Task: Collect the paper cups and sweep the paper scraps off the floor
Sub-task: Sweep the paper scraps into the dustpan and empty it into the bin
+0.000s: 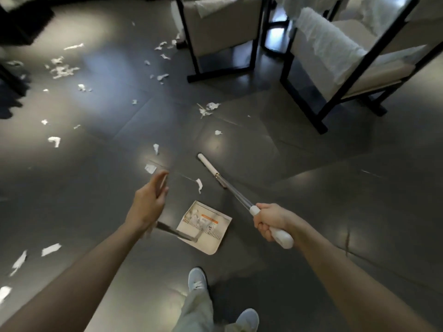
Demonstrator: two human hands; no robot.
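The right hand (271, 222) is closed firmly around the white plastic grip of a broom (207, 164); its thin metal shaft slants down to the centre of the frame. The left hand (148, 204) has nearly straight fingers beside the dustpan's slim metal handle (175, 232); I cannot tell if it holds it. The flat beige dustpan (213, 243), with a toothed edge, contains some scraps. Torn white paper scraps (62, 70) lie mostly in the upper left on the glossy dark tiled floor (311, 188). Black-framed cushioned chairs (374, 77) close off the upper right.
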